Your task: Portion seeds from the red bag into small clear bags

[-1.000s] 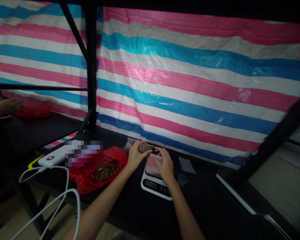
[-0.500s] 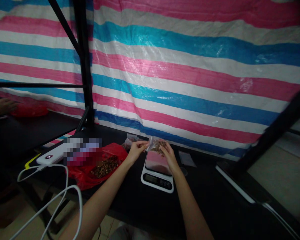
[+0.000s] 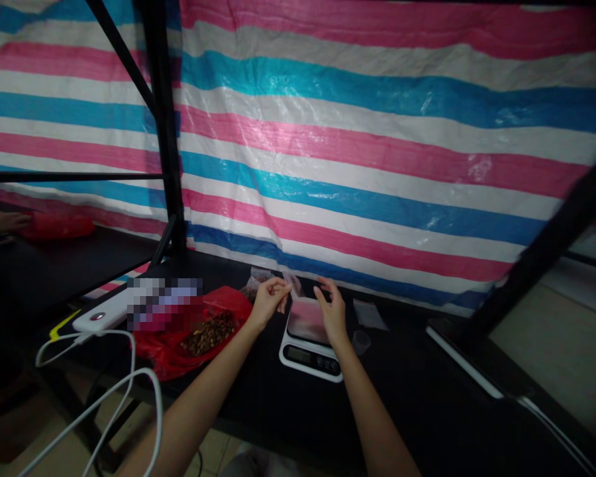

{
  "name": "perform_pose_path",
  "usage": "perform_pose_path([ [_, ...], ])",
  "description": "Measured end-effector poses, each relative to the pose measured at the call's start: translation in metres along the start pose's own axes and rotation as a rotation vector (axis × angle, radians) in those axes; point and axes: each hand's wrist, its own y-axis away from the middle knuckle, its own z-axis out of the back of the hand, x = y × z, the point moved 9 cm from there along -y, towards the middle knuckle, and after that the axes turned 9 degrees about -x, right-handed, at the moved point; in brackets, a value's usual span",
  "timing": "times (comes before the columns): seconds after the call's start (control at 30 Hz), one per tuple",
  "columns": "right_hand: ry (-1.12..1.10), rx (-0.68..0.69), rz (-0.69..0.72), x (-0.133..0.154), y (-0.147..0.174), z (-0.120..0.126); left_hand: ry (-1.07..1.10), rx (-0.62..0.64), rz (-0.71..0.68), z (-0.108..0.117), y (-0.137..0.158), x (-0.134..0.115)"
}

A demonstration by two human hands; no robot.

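Observation:
My left hand [image 3: 271, 301] pinches the edge of a small clear plastic bag [image 3: 293, 285], which hangs tilted above the back of the scale; brown bits show dimly inside. Across from it, my right hand [image 3: 332, 310] is open, fingers spread, above the scale's right side and apart from the bag. The white kitchen scale [image 3: 310, 368] has a shiny plate and a small display. To the left lies an opened red plastic bag [image 3: 166, 354] with brown seed-like pieces [image 3: 211, 333] in it. Behind my left hand rests another filled clear bag [image 3: 256, 281].
Right of the scale are a flat clear bag [image 3: 370, 315] and a small clear cup [image 3: 361, 342]. A white power bank [image 3: 102, 317] with a looping white cable sits at left. Black frame posts stand on both sides. A co-worker's hand [image 3: 2, 220] is at far left.
My right hand has let go of the clear bag and its fingers have spread. The bag has tipped and shifted left in my left hand. The clear cup now shows more fully.

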Motion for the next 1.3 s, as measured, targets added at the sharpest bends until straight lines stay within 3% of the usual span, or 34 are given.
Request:
perform_pose_path([
  [0.1,-0.053,0.143,0.015,0.014,0.007,-0.013,-0.098,-0.083,-0.072,0.007,0.001,-0.007],
  [0.23,-0.177,0.32,-0.102,0.018,0.019,-0.033,-0.37,-0.092,-0.281,-0.001,0.014,-0.019],
  [0.4,-0.23,0.299,-0.176,0.01,0.02,-0.036,-0.642,-0.006,-0.462,-0.019,0.03,-0.024],
  [0.67,-0.17,0.309,-0.063,0.012,0.016,-0.031,-0.681,0.062,-0.453,-0.023,0.028,-0.025],
  [0.8,0.019,0.309,0.069,0.022,0.017,-0.027,-0.671,0.105,-0.421,-0.027,0.029,-0.025],
  [0.97,0.258,0.34,0.247,0.036,0.021,-0.03,-0.666,0.028,-0.446,-0.023,0.031,-0.027],
  [1.3,0.078,0.315,0.17,0.042,0.025,-0.036,-0.635,-0.095,-0.487,-0.014,0.031,-0.028],
])
